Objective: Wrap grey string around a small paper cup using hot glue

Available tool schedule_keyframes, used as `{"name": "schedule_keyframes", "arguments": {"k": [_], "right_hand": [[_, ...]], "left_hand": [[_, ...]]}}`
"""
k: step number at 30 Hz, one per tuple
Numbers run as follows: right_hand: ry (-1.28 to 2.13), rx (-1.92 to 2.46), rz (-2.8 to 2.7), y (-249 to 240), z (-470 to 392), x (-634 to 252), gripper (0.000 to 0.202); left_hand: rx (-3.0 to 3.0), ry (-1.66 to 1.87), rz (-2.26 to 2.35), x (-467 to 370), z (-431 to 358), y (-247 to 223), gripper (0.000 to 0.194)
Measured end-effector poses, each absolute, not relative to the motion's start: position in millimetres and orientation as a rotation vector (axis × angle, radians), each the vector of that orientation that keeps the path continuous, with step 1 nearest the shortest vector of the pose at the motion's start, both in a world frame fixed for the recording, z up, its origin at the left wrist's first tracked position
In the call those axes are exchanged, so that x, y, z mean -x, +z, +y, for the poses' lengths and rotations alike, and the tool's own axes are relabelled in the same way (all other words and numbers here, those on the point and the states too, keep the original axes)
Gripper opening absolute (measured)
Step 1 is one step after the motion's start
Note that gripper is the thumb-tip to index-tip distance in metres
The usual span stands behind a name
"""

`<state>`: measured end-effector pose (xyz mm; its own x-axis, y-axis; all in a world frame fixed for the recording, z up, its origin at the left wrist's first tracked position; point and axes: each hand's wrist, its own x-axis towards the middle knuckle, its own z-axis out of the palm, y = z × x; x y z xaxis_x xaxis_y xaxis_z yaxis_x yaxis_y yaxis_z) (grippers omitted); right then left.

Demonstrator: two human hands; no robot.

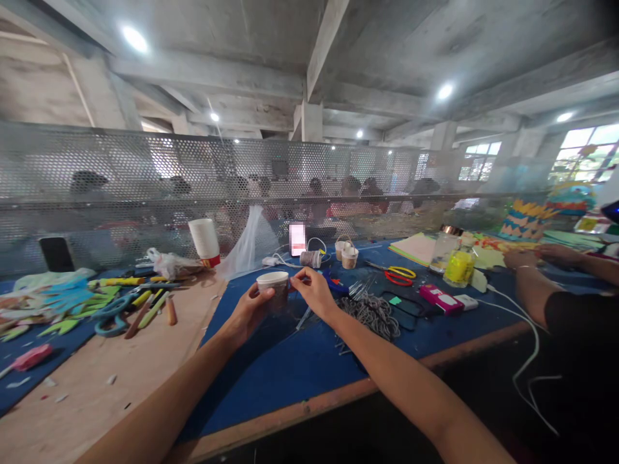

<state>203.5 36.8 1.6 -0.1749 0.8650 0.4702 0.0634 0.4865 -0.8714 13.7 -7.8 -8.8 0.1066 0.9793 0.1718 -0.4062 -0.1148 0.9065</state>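
Note:
My left hand (247,314) is wrapped around a paper cup (273,287), held upright above the blue mat (261,386). The cup has a white rim, and its wall below looks grey-brown and textured. At the cup's right side, my right hand (314,293) has its thumb and fingers pinched together; what they hold is too small to make out. A tangled heap of grey cord (374,316) lies to the right of this hand. Just behind it is a blue-handled tool (337,282), partly hidden by the hand.
Small cups (349,259) and a lit phone (298,240) stand at the back. Red-and-yellow-handled scissors (400,276), a magenta box (440,299) and a yellow bottle (458,267) lie or stand rightward. Blue scissors (110,316) and stacked cups (204,240) are left. Another person's arm (532,293) is right.

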Motion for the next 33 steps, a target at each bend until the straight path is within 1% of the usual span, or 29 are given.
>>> {"name": "schedule_keyframes", "arguments": {"k": [8,18,33], "right_hand": [[0.896,0.833,-1.589,2.4,36.0,-203.4,0.016],[0.879,0.831,-1.598,0.9,38.6,-203.8,0.015],[0.995,0.801,-1.554,0.7,39.7,-203.9,0.016]], "left_hand": [[-1.086,1.357,0.715,-13.5,-9.3,-7.6,0.053],[-1.089,1.330,0.690,-12.0,-8.2,-8.7,0.055],[-1.110,1.290,0.628,-8.5,-2.9,-16.0,0.051]]}}
